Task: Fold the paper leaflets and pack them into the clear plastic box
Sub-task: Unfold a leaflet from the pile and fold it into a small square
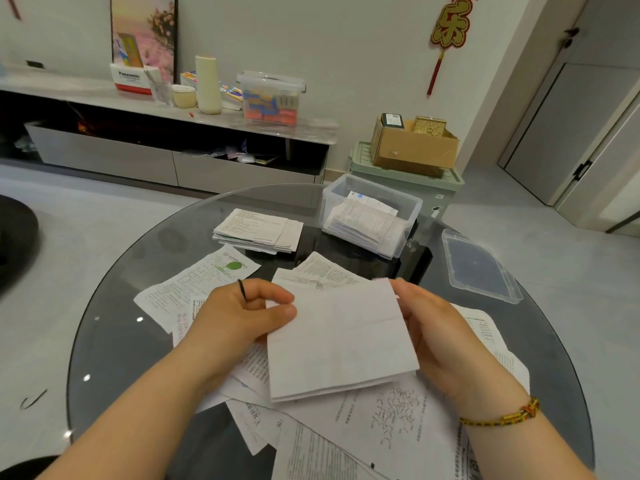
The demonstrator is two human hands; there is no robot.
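- Since the round glass table (114, 358) carries everything, I read it as three zones: unfolded work near me, finished work further off, the container at the far right.
- Loose leaflets (391, 420) lie overlapping right under the hands, probably so the next sheet is an easy reach.
- At the far right edge the clear plastic box (412, 220) stands open with several folded sheets already inside. I'd judge packing to be partly done.
- Its lid (481, 271) lies apart on the box's right, out of the way of anything going in.
- A stack of folded leaflets (258, 230) sits left of the box, apparently staged for packing.
- I have the folded leaflet (339, 344) held above the loose sheets, blank side up, layered edges showing along its near side — likely mid-fold or being squared.
- On its left edge, my left hand (239, 317) pinches it between thumb and fingers.
- My right hand (440, 334) grips the right edge, its fingers hidden behind the paper.
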